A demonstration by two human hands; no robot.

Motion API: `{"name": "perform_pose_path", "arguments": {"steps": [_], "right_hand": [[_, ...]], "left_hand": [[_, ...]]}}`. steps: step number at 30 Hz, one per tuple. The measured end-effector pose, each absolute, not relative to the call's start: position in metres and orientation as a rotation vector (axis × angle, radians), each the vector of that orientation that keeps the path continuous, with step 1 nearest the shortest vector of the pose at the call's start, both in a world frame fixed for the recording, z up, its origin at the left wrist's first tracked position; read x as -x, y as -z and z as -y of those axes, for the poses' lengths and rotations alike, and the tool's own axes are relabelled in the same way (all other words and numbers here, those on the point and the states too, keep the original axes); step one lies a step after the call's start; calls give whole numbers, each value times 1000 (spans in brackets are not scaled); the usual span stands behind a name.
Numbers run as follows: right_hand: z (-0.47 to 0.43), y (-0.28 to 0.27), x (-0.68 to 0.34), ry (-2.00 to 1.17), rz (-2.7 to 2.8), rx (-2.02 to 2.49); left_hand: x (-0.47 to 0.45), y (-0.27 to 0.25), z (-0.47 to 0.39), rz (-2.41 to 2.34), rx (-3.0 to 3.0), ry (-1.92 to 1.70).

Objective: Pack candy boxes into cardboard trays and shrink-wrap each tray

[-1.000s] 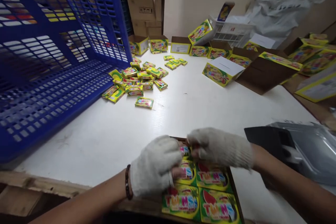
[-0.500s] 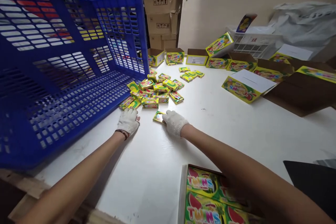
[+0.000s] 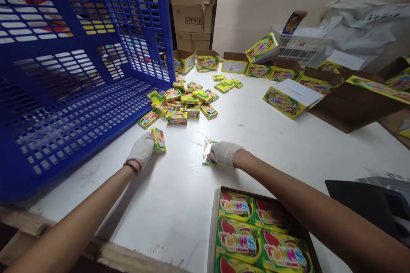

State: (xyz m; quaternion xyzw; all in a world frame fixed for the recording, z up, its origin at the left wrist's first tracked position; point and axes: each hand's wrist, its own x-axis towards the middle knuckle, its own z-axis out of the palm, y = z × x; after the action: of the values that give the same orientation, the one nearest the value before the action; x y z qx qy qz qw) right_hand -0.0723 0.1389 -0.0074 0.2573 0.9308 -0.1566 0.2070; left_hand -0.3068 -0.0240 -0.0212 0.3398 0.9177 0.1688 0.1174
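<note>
My left hand [image 3: 141, 150], in a white knit glove, is closed on a small yellow-green candy box [image 3: 158, 140] tilted up off the white table. Another small candy box [image 3: 208, 152] is pinched in my gloved right hand [image 3: 226, 154], low over the table to the right. Just beyond both hands lies a loose pile of the same small boxes [image 3: 182, 104]. Nearer to me, partly under my right forearm, an open carton [image 3: 214, 226] holds larger boxes marked TWINS [image 3: 240, 239] in rows.
A big blue plastic crate [image 3: 128, 111] lies on its side at the left. Open display boxes [image 3: 259, 71] line the back. A large open carton [image 3: 346, 106] stands at the right, with a black object [image 3: 355, 204] nearer. Brown cartons [image 3: 192, 17] are stacked behind.
My left hand has taken a small box from the pile's near edge and drawn it back. My right hand has lifted its box and turned it. The view has shifted slightly.
</note>
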Motion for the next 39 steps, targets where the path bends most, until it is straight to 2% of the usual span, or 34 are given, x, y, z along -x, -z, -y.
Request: {"name": "perform_pose_path", "arguments": {"steps": [3, 7, 10, 14, 16, 19, 21, 22, 27, 36, 39], "right_hand": [[-149, 9, 54, 242, -2728, -613], [-151, 17, 53, -72, -2925, -138], [-147, 21, 62, -40, -2888, -66], [-149, 8, 44, 236, -2777, -458], [-146, -8, 14, 430, -2839, -709], [-127, -36, -47, 719, -3011, -914], [-105, -48, -87, 778, -3084, -920], [-95, -50, -104, 733, -3121, -904], [-59, -28, -144, 310, -3212, -879], [-59, -4, -150, 324, -3241, -837], [-51, 6, -152, 225, -3264, -809]], "left_hand": [[298, 25, 57, -2743, -1102, -346], [293, 24, 66, -2596, -1733, -41], [294, 20, 47, -2253, -2096, 192], [295, 5, 22, -2078, -2140, 349], [286, -6, 19, -2120, -2038, 246], [245, -23, 30, -2122, -1965, -281], [201, -31, 42, -2015, -2020, -641], [176, -33, 47, -1942, -2080, -695], [84, -21, 47, -1887, -2479, -418], [77, -9, 30, -1783, -2519, -230], [72, -7, 40, -1816, -2563, -188]]}}
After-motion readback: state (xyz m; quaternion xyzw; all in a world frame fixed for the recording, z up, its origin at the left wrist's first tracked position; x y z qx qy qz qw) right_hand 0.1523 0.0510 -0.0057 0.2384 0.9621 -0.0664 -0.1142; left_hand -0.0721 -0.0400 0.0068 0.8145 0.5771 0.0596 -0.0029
